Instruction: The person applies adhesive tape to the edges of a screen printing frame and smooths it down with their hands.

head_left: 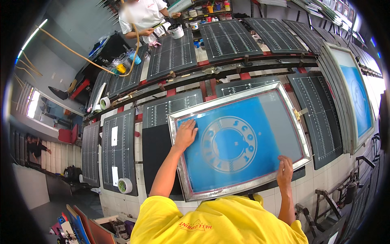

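Note:
A silk-screen printing frame (239, 188) with silvery metal edges lies tilted across a dark platen in front of me. Its mesh is coated blue (268, 134), with a round, lettered ring design in paler tone; a greyish strip runs along the right side. My left hand (185, 134) rests on the left part of the screen, fingers stretched out over the blue mesh near the metal edge. Near the lower right corner, my right hand (285, 168) touches the screen with its fingers extended. Black cloth or board (156, 148) shows from under the frame's left side.
Dark ruled platens (118, 146) line both sides of a long rail. A roll of green tape (125, 186) sits on the left one. Several more screens (357, 97) lean at the right. Across the rail, a person (144, 18) stands by a white bucket (176, 31).

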`<state>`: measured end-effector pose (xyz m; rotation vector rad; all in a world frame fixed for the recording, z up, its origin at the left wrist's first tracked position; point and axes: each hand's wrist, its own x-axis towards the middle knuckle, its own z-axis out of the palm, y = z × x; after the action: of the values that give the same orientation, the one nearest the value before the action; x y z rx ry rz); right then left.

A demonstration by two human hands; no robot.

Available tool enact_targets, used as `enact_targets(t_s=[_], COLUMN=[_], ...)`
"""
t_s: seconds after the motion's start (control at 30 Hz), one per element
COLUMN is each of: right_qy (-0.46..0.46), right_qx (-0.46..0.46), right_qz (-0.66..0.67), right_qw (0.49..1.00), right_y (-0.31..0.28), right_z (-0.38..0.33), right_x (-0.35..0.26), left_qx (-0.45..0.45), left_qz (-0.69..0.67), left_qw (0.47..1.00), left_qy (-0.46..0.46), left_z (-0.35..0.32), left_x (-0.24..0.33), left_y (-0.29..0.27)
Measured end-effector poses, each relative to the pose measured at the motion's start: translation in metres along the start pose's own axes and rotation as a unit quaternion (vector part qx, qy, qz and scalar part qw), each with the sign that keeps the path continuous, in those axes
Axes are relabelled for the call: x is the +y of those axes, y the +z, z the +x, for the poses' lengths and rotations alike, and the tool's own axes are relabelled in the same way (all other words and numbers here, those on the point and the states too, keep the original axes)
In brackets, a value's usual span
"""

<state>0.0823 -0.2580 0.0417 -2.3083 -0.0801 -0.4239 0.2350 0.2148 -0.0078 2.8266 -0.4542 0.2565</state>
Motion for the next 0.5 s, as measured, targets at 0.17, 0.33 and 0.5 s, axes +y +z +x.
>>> enact_targets(t_s=[0.17, 0.33, 0.5], right_qy=[-0.027, -0.033, -0.043], right_qx=[-0.027, -0.035, -0.042], right_qz=[-0.021, -0.016, -0.017], right_qw=[0.999, 0.999, 0.998], right_y=[0.006, 0.001, 0.003], right_z=[-0.021, -0.044, -0.060], right_x=[-0.019, -0.036, -0.060], left_qx=[0.005, -0.039, -0.073], left_qz=[0.082, 0.130, 0.149], left_qw=[0.989, 0.970, 0.957], left_qy=[-0.122, -0.201, -0.239], left_z=[-0.011, -0.007, -0.004], left_x=[0.002, 0.009, 0.002], left_y=[0.028, 0.022, 0.016])
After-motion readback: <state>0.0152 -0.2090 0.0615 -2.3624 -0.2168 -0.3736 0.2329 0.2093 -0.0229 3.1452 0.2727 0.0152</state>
